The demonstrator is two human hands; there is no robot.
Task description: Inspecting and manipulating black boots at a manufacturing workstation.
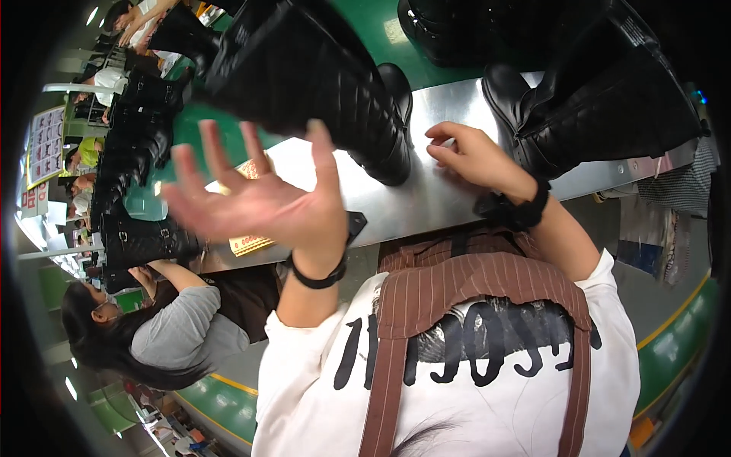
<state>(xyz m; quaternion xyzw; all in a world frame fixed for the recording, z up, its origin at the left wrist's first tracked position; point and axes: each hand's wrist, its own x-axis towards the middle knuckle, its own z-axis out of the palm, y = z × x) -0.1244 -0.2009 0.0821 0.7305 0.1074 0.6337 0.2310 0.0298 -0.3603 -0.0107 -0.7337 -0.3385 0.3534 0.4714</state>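
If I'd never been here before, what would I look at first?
Probably the left hand, blurry and spread wide open just left of the middle. Next, maybe the big black boot above it and the other tall boot at upper right, with the right hand between them over the shiny metal tabletop.

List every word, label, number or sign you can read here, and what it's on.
White shirt: large black lettering, partly under the brown apron; not copied here.
Yellow item: red print, too small to read.
Wall board and red-marked sign: too small to read.
Black boots: no readable lettering.
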